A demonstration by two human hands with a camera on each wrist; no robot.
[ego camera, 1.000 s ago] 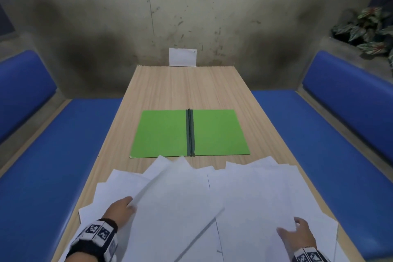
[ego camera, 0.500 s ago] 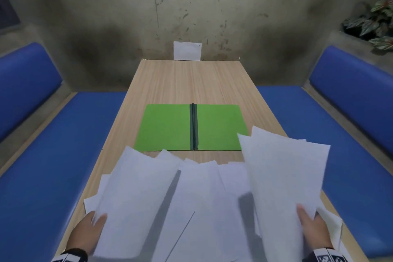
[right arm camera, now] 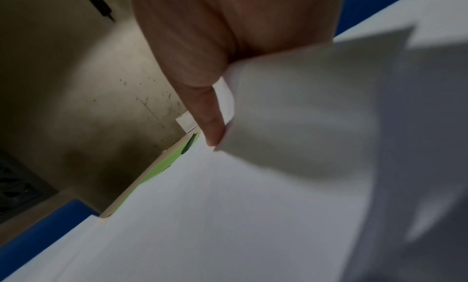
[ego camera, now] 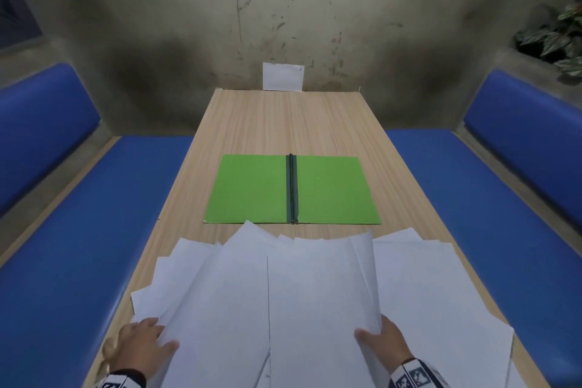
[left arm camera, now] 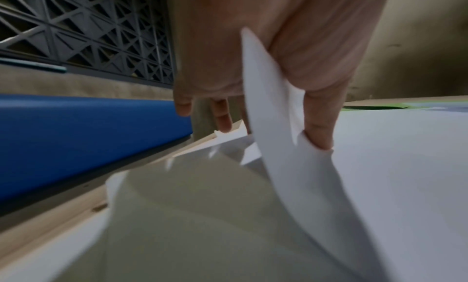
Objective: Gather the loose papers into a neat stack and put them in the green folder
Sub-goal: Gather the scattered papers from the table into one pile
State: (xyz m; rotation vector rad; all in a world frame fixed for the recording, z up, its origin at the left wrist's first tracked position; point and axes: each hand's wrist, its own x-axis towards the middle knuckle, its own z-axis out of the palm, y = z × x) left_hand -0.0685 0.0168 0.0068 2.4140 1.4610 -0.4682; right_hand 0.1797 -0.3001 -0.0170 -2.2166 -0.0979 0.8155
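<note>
Both hands gripped loose papers [ego camera: 302, 299].
Left hand [ego camera: 141, 345] and right hand [ego camera: 382, 342] pinched sheets near the open green folder [ego camera: 252, 189].

A booth-style seating nook, like a canteen or café corner. A long wooden table [ego camera: 283, 123] runs between two blue padded benches [ego camera: 78, 230] up to a stained concrete wall [ego camera: 283, 9]. A potted plant [ego camera: 557, 38] sits on a ledge.

No readable text anywhere; the wristbands [ego camera: 415, 379] carry black-and-white square marker patterns (codes, not letters), and the papers [ego camera: 315, 293] look blank
</note>
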